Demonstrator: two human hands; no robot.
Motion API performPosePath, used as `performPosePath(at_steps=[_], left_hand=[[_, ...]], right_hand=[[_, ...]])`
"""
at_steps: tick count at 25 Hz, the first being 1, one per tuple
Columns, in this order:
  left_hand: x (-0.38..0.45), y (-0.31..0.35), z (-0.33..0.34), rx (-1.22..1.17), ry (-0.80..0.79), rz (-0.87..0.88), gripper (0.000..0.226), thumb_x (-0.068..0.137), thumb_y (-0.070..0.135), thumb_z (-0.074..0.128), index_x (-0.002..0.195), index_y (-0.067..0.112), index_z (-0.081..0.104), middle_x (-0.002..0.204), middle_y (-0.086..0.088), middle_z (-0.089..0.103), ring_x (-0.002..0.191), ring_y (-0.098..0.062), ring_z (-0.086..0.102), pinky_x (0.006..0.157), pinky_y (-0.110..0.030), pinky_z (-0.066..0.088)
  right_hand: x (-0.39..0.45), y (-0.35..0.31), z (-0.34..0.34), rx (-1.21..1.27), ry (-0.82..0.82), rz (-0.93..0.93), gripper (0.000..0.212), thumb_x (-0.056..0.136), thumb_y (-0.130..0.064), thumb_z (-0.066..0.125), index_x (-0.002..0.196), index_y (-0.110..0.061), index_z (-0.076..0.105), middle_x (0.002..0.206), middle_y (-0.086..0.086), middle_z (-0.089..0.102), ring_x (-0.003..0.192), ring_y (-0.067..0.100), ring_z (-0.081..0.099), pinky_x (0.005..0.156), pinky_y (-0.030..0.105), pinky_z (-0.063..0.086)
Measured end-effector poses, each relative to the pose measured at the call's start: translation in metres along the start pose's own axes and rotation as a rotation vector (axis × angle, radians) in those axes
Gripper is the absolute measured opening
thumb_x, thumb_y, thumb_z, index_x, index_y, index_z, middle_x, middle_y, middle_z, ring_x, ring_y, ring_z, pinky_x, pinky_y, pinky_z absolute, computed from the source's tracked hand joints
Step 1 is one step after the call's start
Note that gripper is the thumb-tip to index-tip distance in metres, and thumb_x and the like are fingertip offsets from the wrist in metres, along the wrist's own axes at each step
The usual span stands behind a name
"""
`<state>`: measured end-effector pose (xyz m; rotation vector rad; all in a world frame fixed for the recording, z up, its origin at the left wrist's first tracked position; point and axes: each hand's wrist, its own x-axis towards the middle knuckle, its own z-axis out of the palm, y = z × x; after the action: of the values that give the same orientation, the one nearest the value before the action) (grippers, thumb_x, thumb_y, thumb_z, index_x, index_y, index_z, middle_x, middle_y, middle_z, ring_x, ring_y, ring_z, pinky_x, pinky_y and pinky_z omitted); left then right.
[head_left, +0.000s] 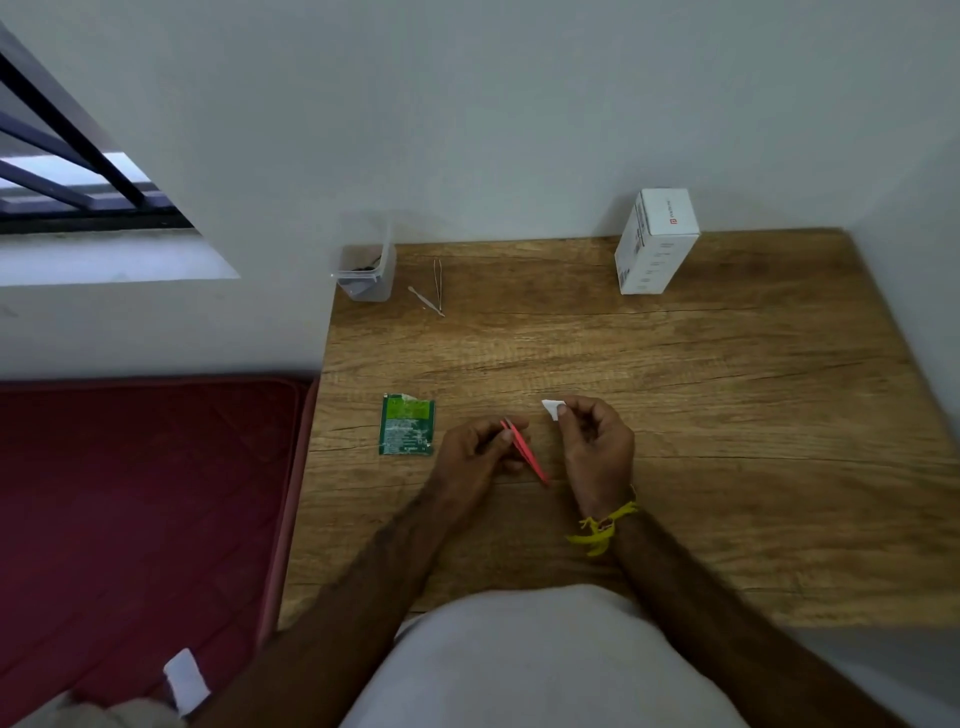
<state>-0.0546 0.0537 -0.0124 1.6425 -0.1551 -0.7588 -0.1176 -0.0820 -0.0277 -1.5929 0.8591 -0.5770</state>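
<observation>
A white-clothed torso (545, 660) fills the bottom edge, both forearms reaching out from it over the wooden table (727, 415). A dark red mattress (145, 493) lies along the table's left side. At the back, near the wall, a white box (655, 244) stands upright, and well apart from it at the far left corner sits a clear plastic container (366, 273). The right hand (597, 452), a yellow thread band (602, 527) on its wrist, has its fingers curled, thumb and forefinger pinching a small white scrap (551, 408) just above the tabletop. The left hand (480, 452), close beside it, grips red tweezers (524, 451) between thumb and curled fingers, the tool slanting toward the right wrist. A torn green sachet (407, 426) lies flat just left of the left hand. Thin metal tools (434, 293) rest beside the container.
</observation>
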Motion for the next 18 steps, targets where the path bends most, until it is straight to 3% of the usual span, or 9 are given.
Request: performPosePath(at_steps=[4, 8, 12, 15, 18], left_hand=[[0.001, -0.003, 0.002, -0.177, 0.124, -0.074, 0.019, 0.095, -0.007, 0.057, 0.112, -0.012, 0.062, 0.108, -0.025, 0.069, 0.084, -0.016, 0.073, 0.075, -0.023, 0.06], [-0.005, -0.002, 0.009, -0.198, 0.224, -0.039, 0.012, 0.094, -0.002, 0.061, 0.106, -0.004, 0.063, 0.095, -0.023, 0.073, 0.081, -0.028, 0.075, 0.071, -0.028, 0.062], [-0.007, 0.004, 0.009, -0.209, 0.192, -0.072, 0.011, 0.092, 0.002, 0.067, 0.101, -0.005, 0.066, 0.091, -0.019, 0.075, 0.081, -0.027, 0.076, 0.073, -0.029, 0.062], [-0.002, 0.005, 0.004, 0.023, 0.157, -0.072, 0.014, 0.084, 0.01, 0.078, 0.093, 0.001, 0.072, 0.085, -0.011, 0.077, 0.076, -0.017, 0.075, 0.068, -0.025, 0.059], [0.0, 0.01, 0.001, 0.102, 0.06, -0.15, 0.027, 0.078, 0.006, 0.083, 0.102, 0.006, 0.071, 0.093, -0.01, 0.076, 0.083, -0.015, 0.073, 0.068, -0.02, 0.058]], right_hand=[[-0.008, 0.013, -0.003, -0.076, 0.005, -0.125, 0.011, 0.092, -0.009, 0.066, 0.101, -0.014, 0.069, 0.097, 0.001, 0.07, 0.093, 0.008, 0.066, 0.08, 0.018, 0.053], [-0.011, 0.016, -0.006, -0.111, 0.042, -0.237, 0.013, 0.091, -0.005, 0.066, 0.1, -0.014, 0.07, 0.096, -0.001, 0.069, 0.092, 0.004, 0.064, 0.079, 0.016, 0.052], [-0.007, 0.016, -0.005, -0.164, -0.012, -0.227, 0.012, 0.093, -0.008, 0.064, 0.101, -0.014, 0.07, 0.097, -0.003, 0.069, 0.093, 0.003, 0.064, 0.08, 0.017, 0.053], [-0.005, 0.016, -0.008, -0.182, -0.093, -0.259, 0.011, 0.092, -0.01, 0.064, 0.099, -0.017, 0.07, 0.094, -0.004, 0.068, 0.091, 0.004, 0.064, 0.078, 0.016, 0.051], [-0.001, 0.016, -0.01, -0.236, -0.137, -0.296, 0.01, 0.093, -0.011, 0.064, 0.098, -0.017, 0.069, 0.093, -0.004, 0.068, 0.088, 0.004, 0.063, 0.075, 0.016, 0.05]])
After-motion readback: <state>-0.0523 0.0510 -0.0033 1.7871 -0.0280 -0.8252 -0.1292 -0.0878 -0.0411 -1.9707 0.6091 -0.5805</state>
